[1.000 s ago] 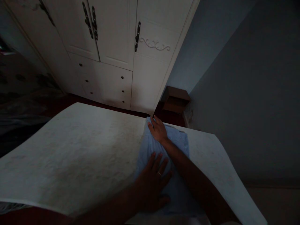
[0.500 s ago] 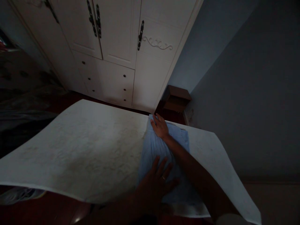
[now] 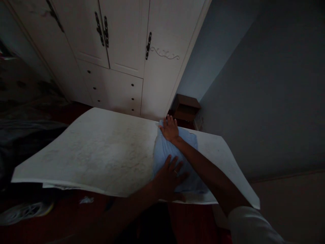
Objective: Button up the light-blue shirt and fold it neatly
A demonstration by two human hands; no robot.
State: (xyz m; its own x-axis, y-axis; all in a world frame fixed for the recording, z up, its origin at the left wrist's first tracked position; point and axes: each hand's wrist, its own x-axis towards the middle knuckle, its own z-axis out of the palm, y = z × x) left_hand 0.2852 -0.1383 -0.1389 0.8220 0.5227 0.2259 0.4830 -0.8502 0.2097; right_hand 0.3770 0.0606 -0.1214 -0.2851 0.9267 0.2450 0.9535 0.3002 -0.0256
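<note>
A light blue folded cloth [image 3: 188,144] lies on the right part of a white tabletop [image 3: 101,152]. My right hand [image 3: 169,129] rests flat on the cloth's far end, fingers stretched out towards the table's far edge. At the near end of the cloth my left hand [image 3: 169,178] presses down flat, fingers spread, a ring on one finger. Neither hand holds anything. The room is dim.
A white wardrobe [image 3: 122,57] with dark handles and small drawers stands behind the table. A brown wooden box [image 3: 185,106] sits by the grey wall [image 3: 254,84] at the right. The floor is dark red, and a shoe [image 3: 25,211] lies at the lower left.
The view has pulled back, so the table's near edge and the red floor now show. Both hands stay flat on the blue cloth, and the far end looks smoother.
</note>
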